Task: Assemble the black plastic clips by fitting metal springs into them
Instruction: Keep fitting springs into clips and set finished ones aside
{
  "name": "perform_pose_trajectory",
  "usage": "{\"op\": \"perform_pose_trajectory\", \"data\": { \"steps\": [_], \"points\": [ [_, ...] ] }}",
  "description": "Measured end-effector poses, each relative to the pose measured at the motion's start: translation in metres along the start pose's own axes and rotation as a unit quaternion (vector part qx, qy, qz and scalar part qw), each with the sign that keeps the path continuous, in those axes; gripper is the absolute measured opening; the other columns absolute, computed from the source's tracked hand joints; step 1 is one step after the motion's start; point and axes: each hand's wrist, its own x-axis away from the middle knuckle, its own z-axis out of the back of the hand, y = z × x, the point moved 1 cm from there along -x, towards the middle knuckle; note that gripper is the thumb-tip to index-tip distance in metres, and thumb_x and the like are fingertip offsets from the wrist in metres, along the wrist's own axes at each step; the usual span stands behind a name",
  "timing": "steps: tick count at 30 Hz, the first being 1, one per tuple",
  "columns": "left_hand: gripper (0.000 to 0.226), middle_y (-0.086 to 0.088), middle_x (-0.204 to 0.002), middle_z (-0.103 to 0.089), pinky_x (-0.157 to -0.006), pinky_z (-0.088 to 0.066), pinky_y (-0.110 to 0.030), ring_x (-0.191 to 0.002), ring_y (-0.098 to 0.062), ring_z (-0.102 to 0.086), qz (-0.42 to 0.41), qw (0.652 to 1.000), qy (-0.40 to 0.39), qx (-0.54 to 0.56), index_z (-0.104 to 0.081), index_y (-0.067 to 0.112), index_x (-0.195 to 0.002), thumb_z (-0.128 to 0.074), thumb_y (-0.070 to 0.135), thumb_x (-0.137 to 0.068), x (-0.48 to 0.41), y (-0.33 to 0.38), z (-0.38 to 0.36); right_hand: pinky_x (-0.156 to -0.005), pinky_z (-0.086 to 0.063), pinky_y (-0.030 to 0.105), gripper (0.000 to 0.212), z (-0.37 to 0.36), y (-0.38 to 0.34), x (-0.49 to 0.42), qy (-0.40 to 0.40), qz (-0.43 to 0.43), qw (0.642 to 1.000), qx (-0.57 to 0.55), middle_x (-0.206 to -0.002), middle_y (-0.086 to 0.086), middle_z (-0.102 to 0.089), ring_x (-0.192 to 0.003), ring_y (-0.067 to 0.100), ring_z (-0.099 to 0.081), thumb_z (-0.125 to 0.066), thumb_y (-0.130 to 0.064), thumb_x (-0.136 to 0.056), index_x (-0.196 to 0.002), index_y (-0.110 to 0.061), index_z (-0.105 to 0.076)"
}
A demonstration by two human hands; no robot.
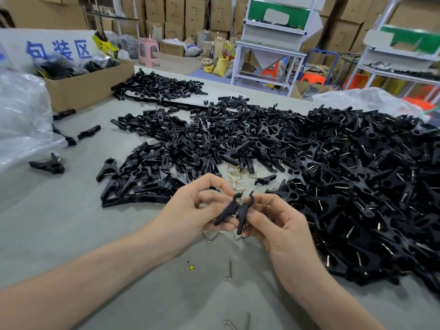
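Where the two hands meet just above the matt grey worktop (71, 222), as the head camera shows it, the left hand (197, 206) has its grip pinched on a black clip half (226, 210), with thumb and fingers curled round its flat, tapered tail. The right hand (278, 225) pinches a second clip half (245, 211) the same way. The two moulded plastic pieces stand side by side and touching, hooked ends up, with a glint of brassy wire (241, 200) between their tops; whether it is seated cannot be told. Just beyond the fingers lies a small heap of gold-coloured springs (238, 172), bent into angular wire loops. Behind and left of it spreads a loose pile of bare clip halves (171, 144), dull black. To the right, a deeper pile of assembled clips (357, 177) shows silvery spring legs among Y-shaped bodies. A few silvery loose springs (229, 270) lie near the forearms. A cardboard box (90, 86) and a crinkled clear plastic bag (21, 110) sit at far left.
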Motion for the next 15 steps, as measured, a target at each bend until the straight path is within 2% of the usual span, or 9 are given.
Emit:
{"op": "perform_pose_trajectory", "data": {
  "steps": [3, 7, 11, 15],
  "points": [
    [0.028, -0.004, -0.065, -0.066, -0.057, -0.055, -0.021, -0.058, -0.016, -0.067, 0.006, 1.0, 0.002, 0.007, -0.062, 0.009, -0.083, -0.046, -0.01, -0.094, -0.0007, -0.0013, -0.0014, -0.06, -0.053, 0.025, 0.016, 0.0001, -0.0008, 0.0, -0.001, -0.011, 1.0, -0.015, -0.078, 0.01, -0.07, -0.063, 0.02, -0.061, -0.066, -0.005, -0.078, -0.084, -0.017, -0.074],
    [0.029, -0.015, -0.075, -0.068, -0.061, -0.056, -0.022, -0.063, -0.016, -0.067, 0.002, 1.0, 0.006, -0.007, -0.071, 0.014, -0.078, -0.052, -0.002, -0.093, -0.0016, -0.0009, -0.0001, -0.059, -0.053, 0.025, 0.017, 0.0011, -0.0016, -0.0003, 0.007, -0.013, 1.0, -0.004, -0.078, 0.013, -0.071, -0.064, 0.023, -0.062, -0.065, 0.0, -0.081, -0.083, -0.015, -0.073],
    [0.015, 0.008, -0.058, -0.063, -0.063, -0.049, -0.015, -0.058, -0.004, -0.058, -0.021, 0.996, -0.004, -0.081, -0.065, 0.012, -0.083, -0.062, -0.003, -0.087, -0.0027, -0.0011, 0.0026, -0.057, -0.053, 0.023, 0.02, 0.0001, -0.0022, 0.0011, 0.009, -0.01, 1.0, -0.008, -0.076, 0.013, -0.071, -0.065, 0.022, -0.066, -0.062, 0.005, -0.083, -0.083, -0.012, -0.072],
    [0.014, 0.008, -0.057, -0.062, -0.062, -0.051, -0.018, -0.06, -0.009, -0.061, -0.023, 0.999, 0.01, -0.041, -0.06, 0.01, -0.079, -0.066, -0.002, -0.08, -0.0037, -0.0016, 0.0013, -0.057, -0.052, 0.023, 0.017, -0.0005, -0.0031, 0.0017, 0.018, 0.001, 1.0, -0.006, -0.073, 0.013, -0.07, -0.064, 0.022, -0.066, -0.062, 0.005, -0.083, -0.086, -0.01, -0.068]
  ]
}}
